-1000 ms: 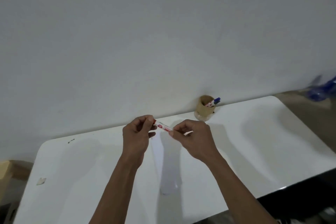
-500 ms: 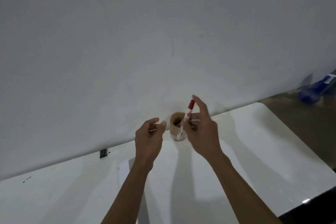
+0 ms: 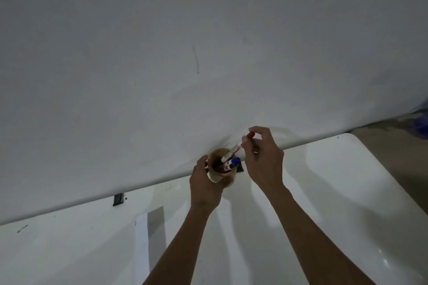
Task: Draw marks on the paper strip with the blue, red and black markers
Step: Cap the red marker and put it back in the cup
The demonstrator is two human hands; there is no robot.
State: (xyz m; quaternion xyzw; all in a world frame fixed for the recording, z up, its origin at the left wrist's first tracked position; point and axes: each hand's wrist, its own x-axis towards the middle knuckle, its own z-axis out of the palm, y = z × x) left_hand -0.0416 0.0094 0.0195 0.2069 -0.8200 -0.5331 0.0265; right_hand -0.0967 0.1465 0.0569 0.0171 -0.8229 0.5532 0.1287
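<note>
A tan cup (image 3: 216, 177) stands at the table's far edge, against the wall. My left hand (image 3: 205, 186) wraps around its left side and front. My right hand (image 3: 264, 161) pinches the red-capped marker (image 3: 234, 150) near its cap, the marker slanting down with its lower end inside the cup. A blue-capped marker (image 3: 234, 162) also stands in the cup. The white paper strip (image 3: 141, 245) lies on the table to the lower left, away from both hands. I see no black marker.
The white table (image 3: 335, 203) has a rounded far-right corner and abuts a plain wall. A small dark clip (image 3: 118, 199) sits at the table's far edge, left of the cup. Something blue (image 3: 421, 122) lies on the floor at far right.
My right hand carried the red marker from upright above the cup down into it. My left hand moved forward and closed around the cup. The view shifted closer.
</note>
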